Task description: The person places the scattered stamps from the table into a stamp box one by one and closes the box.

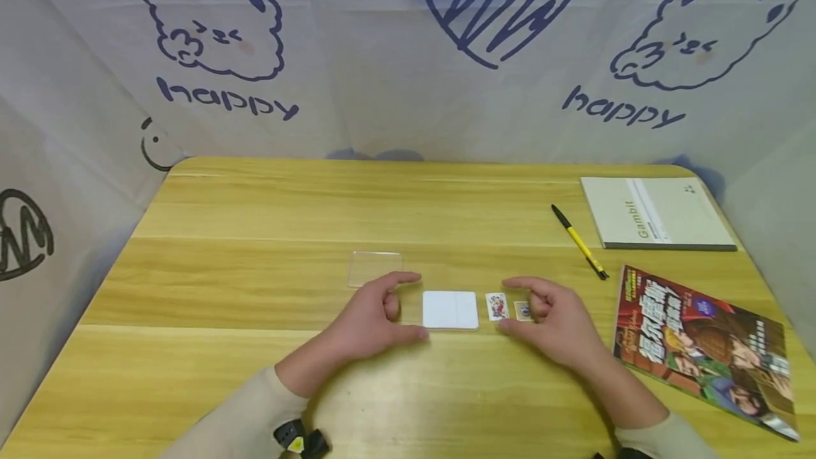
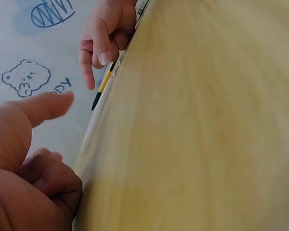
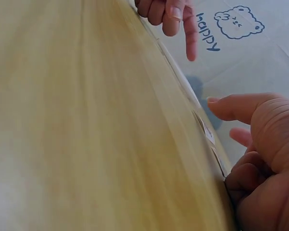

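A white rectangular block (image 1: pixel 450 310) lies flat on the wooden table, a clear edge showing along its front. Just left of it is my left hand (image 1: pixel 372 317), thumb and index finger spread apart, other fingers folded in, nothing held. My right hand (image 1: pixel 561 317) takes the same pose on the other side. Between its thumb and index finger lies a small white card (image 1: pixel 496 307) with a colourful picture. A smaller card (image 1: pixel 522 311) with a dark round mark sits by the right hand's folded fingers. Behind the left hand lies a clear plastic lid (image 1: pixel 375 264), partly covered by it.
A yellow and black pen (image 1: pixel 579 241) lies behind the right hand. At the back right is a pale notebook (image 1: pixel 656 211) marked "Gambit". An illustrated book (image 1: pixel 707 349) lies by the right forearm. White cloth (image 1: pixel 382 91) with drawn bears hangs behind the table (image 1: pixel 255 211).
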Motion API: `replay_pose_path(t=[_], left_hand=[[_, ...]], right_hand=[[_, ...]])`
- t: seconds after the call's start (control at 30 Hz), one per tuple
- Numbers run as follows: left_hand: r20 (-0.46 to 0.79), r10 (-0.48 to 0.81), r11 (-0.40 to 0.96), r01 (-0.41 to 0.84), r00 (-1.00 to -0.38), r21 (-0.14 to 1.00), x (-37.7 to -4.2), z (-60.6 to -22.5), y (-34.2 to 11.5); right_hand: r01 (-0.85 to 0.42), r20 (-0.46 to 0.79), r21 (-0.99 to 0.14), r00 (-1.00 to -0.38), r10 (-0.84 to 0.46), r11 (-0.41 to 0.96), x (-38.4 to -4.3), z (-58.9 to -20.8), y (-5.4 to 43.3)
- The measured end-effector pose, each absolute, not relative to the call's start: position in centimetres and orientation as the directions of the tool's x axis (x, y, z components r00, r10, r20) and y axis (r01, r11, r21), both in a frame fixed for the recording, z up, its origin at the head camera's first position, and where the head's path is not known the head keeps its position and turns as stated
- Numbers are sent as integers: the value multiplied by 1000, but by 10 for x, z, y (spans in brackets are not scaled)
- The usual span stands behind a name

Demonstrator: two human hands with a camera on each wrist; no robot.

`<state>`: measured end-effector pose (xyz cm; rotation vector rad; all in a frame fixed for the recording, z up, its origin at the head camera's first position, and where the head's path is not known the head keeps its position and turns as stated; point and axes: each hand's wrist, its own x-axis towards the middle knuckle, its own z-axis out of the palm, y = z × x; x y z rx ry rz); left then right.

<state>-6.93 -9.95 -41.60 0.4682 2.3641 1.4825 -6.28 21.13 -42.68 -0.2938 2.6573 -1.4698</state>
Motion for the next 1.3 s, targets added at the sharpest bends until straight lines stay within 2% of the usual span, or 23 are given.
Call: replay_pose_path(t=[0.17,0.77,1.3], left_hand=[[-103,411,371,62,-906,927,-72,-421,-95],[-170,403,432,23,-899,902,-75,-421,-86],[-181,399,457,24,-899,889,-75,-420,-84]], right_hand=[[-118,-11,-830,-974,-227,545,-67,-425,212],[-136,-31,-788,-965,-260,600,-69,-425,209],[-147,-24,-771,-966,-259,620,-69,-424,207]])
